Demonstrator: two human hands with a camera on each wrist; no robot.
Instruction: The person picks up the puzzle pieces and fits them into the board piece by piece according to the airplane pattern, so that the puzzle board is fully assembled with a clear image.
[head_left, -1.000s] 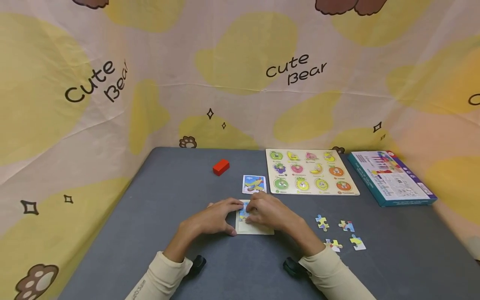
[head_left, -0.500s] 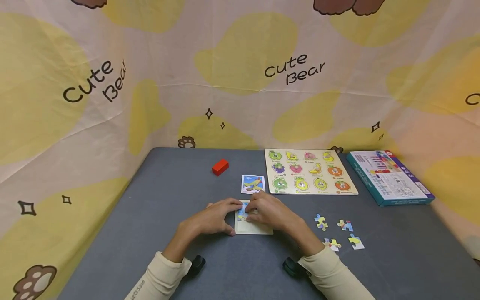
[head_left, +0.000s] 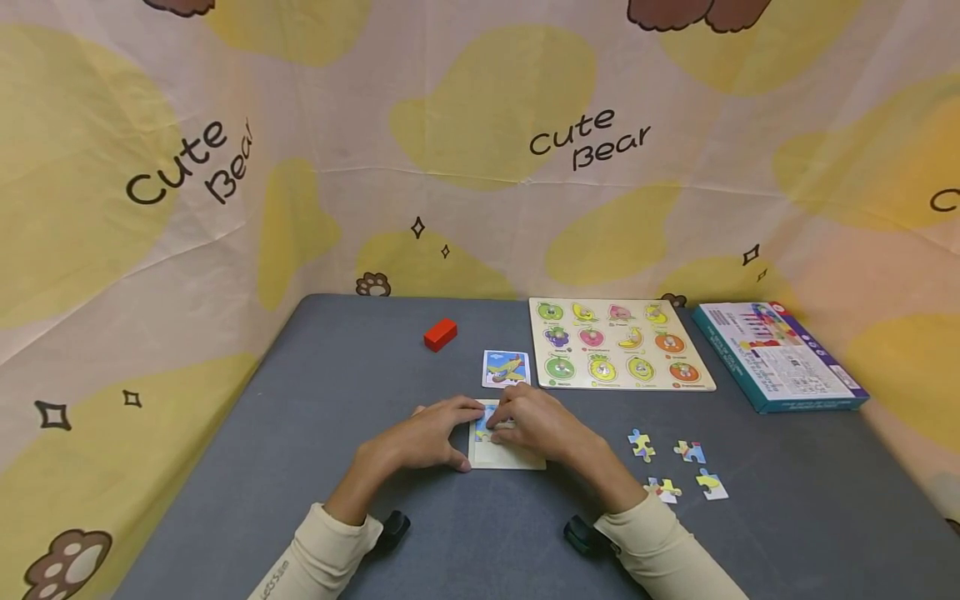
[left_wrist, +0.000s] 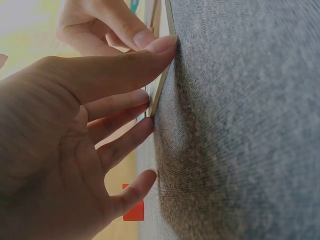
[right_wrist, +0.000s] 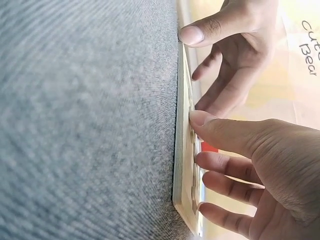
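Note:
My left hand [head_left: 426, 437] rests against the left side of a small pale puzzle tray [head_left: 507, 457], thumb at the near corner and fingertips along the edge. In the left wrist view these left fingers [left_wrist: 131, 140] are fairly straight. Over the tray, my right hand [head_left: 546, 427] pinches a puzzle piece, mostly hidden beneath it. Thin piece edges [right_wrist: 194, 187] show under its fingertips in the right wrist view. Blue pieces [head_left: 484, 423] lie in the tray's left part. Just behind stands a picture card with a yellow airplane [head_left: 506, 368], lying flat.
Several loose puzzle pieces [head_left: 642, 446] lie to the right of the tray. A red block [head_left: 440, 335] sits at the back. Behind on the right are a fruit picture board [head_left: 622, 386] and a teal-edged box [head_left: 787, 358]. A patterned cloth [head_left: 480, 208] hangs around the table.
Both hands stay at the tray, almost still. The view shifts very slightly; the loose pieces and the other objects keep their places on the table.

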